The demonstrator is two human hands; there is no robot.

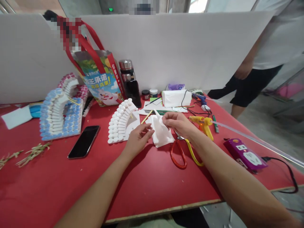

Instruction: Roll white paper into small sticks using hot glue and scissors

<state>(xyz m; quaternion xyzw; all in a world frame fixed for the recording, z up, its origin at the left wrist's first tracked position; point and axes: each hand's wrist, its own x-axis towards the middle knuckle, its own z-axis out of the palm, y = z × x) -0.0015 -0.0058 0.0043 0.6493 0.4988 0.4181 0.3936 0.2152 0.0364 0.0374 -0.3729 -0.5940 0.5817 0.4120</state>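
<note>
My right hand (178,123) pinches the raised upper edge of a thin white sheet of paper (161,131), part of a small loose stack on the red table. Left of the stack, my left hand (140,136) has its fingers apart and curved toward the sheets, holding nothing. Behind that hand stands a curved white piece (120,123) built of thin strips with round white tips. A thin yellowish stick (146,117) lies between this piece and the stack. Scissors (178,155) with red and yellow handles rest below my right hand, their blades partly hidden.
A yellow glue gun (205,123) with a long clear stick, and a purple power strip (245,155), are at right. On the left are a phone (84,142), a blue-and-white curved piece (60,112), and a shopping bag (102,79). A person (266,53) stands beyond the white partition (180,47).
</note>
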